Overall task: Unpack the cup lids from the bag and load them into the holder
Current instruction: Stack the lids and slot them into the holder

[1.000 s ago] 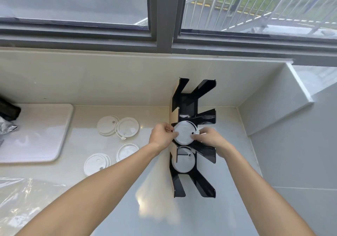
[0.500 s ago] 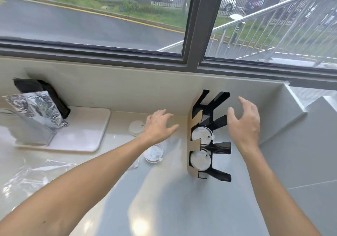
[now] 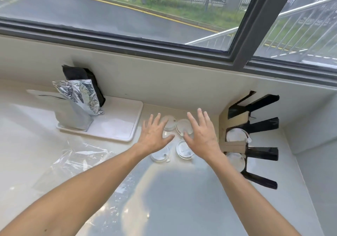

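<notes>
Both arms reach forward; the left hand (image 3: 154, 138) and right hand (image 3: 202, 136) hover side by side, palms down, fingers (image 3: 200, 115) spread, empty.

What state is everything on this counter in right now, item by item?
Left hand: open, fingers spread, holding nothing.
Right hand: open, empty.
Loose lids: lying flat on the counter beneath the hands.
Black holder: lids in two slots.
Clear plastic bag: crumpled flat.
Foil pouch: upright on the white tray.
</notes>
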